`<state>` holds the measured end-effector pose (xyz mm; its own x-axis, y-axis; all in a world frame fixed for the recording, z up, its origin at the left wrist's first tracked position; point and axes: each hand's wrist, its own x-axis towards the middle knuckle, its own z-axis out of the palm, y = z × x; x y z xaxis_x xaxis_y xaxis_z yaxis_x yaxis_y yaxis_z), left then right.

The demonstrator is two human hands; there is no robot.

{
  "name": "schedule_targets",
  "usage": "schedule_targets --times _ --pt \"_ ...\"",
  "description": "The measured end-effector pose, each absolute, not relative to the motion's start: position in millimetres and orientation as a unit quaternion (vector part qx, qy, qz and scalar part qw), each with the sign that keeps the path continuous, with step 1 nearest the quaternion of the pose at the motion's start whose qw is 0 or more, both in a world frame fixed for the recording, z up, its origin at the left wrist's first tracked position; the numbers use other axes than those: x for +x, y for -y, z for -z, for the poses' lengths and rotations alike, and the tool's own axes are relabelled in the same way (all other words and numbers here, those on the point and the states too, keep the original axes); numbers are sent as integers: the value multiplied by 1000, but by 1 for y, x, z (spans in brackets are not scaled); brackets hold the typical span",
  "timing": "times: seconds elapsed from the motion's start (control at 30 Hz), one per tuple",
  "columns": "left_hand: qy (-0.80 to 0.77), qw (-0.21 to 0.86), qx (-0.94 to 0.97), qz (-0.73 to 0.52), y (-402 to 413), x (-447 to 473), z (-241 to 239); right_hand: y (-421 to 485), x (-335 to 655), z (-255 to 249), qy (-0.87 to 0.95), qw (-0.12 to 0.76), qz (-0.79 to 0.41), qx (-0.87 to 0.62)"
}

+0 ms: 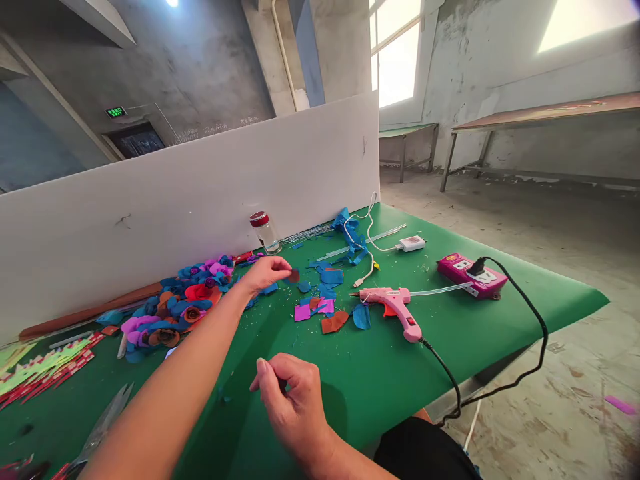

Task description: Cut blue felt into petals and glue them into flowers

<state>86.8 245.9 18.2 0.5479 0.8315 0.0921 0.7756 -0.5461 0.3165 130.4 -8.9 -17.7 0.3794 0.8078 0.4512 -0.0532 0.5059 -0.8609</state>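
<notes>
Left hand [270, 272] — thumb and finger pinched on a small brown piece [295, 275], near blue scraps [331, 275] on green worktop [367, 377]. Right hand [294, 395] — fingers curled, cannot tell if gripping; pink glue gun [393, 303] beyond, rightward.

Two bare hands and forearms, with dark clothing below.
The left hand [265, 273] had slender fingers and led back to a long forearm [195, 360], uncovered as far as the picture's lower edge. The right hand [295, 393], rounded at the knuckles, joined a wrist and forearm that were bare too. Beside it showed a smooth, plain black garment [423, 453], its lower part cut off by the picture's edge.
</notes>
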Motion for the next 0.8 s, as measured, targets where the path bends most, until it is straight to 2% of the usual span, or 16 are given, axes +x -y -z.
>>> schedule_targets --times 0.3,0.5,0.7,0.8 --pt "-538 67 817 -197 -262 48 -36 11 133 20 473 722 -309 -400" --pt "-546 12 823 -156 -265 27 -55 9 132 20 466 719 -316 -407" --pt "-397 63 912 -79 -236 97 -22 7 130 18 477 721 -299 -405" --pt "-373 67 923 -60 -225 121 -2 5 130 19 473 721 -300 -408"
